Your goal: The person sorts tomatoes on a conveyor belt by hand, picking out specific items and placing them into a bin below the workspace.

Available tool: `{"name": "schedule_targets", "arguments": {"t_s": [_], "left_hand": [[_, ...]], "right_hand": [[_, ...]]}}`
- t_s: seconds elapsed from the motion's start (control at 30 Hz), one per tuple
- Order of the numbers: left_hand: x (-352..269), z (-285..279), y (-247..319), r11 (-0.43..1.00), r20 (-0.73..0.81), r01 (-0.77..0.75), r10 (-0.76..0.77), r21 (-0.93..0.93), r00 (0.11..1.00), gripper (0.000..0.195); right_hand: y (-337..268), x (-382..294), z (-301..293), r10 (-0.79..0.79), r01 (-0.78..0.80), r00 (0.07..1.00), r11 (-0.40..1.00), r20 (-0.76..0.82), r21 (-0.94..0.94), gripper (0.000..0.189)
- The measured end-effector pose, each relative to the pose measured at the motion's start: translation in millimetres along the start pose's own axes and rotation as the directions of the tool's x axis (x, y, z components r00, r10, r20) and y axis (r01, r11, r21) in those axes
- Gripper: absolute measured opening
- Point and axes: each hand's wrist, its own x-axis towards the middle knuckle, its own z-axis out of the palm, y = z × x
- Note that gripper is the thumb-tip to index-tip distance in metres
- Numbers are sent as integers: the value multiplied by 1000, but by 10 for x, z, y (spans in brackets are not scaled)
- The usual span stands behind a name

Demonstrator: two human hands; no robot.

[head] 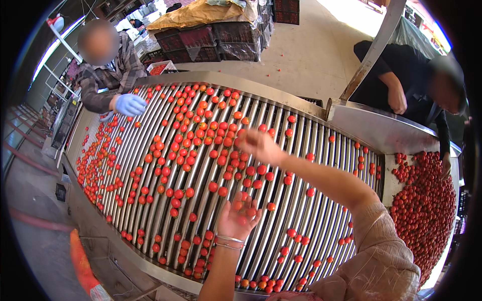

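Observation:
My left hand point(240, 218) is palm up with its fingers curled apart, low over a bed of steel rollers point(267, 222). A few small red tomatoes point(251, 212) lie in or just over its palm, blurred; bracelets circle the wrist. Farther out, my right hand point(261, 146) reaches over a dense cluster of tomatoes point(221, 160). Motion blur hides its fingertips, so whether they grip a tomato is unclear. More tomatoes, some with green stems, rest along the rollers around both hands.
Across the rollers at left, a person point(113, 71) extends a blue-gloved hand point(130, 104). Another person point(410, 86) at right reaches into a trough heaped with tomatoes point(423, 210). A metal rim point(263, 88) edges the rollers; stacked crates point(211, 41) stand behind, near a post point(376, 49).

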Motion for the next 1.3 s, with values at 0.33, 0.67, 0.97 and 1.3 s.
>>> {"name": "schedule_targets", "arguments": {"t_s": [0.33, 0.67, 0.97, 1.3], "left_hand": [[-218, -197, -600, 906, 60, -57, 91, -420, 994, 41], [-781, -276, -530, 856, 38, -166, 211, -489, 977, 28], [-1017, -435, -793, 796, -28, -229, 258, -560, 966, 32], [-1061, -457, -890, 785, 1, -239, 292, -572, 956, 32]], "right_hand": [[-784, -1180, 382, -560, 623, 745, 778, 363, -79, 33], [355, 206, 39, -83, 172, 985, 626, 154, -760, 39], [160, 294, -112, 26, -44, 999, 770, -38, -637, 29], [328, 621, -231, 77, -95, 995, 892, -60, -441, 41]]}}
